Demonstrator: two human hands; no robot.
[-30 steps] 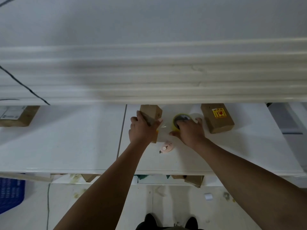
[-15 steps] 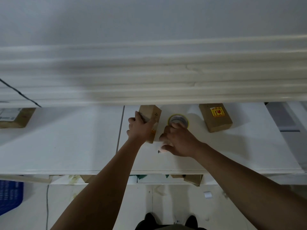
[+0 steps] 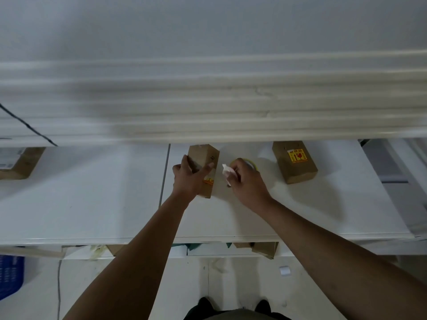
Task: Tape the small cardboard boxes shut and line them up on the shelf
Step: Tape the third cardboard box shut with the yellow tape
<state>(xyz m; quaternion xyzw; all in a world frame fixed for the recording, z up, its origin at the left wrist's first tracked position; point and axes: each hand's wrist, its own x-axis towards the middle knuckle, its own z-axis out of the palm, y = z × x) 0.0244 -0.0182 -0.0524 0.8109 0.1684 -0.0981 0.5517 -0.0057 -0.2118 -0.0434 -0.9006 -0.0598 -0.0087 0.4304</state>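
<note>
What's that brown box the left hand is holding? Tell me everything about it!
The small cardboard box is plain brown, tall and narrow, standing upright on the white shelf. It has an orange-yellow sticker low on its right face and a small dark mark near the top. The left hand grips it from the left side, thumb across its front.

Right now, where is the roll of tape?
In the head view the tape roll lies on the white shelf, mostly hidden behind the right hand, between the held box and the stickered box.

Dim, flat light; upper shelf edges [image 3: 208, 100] streaked by blur.
</note>
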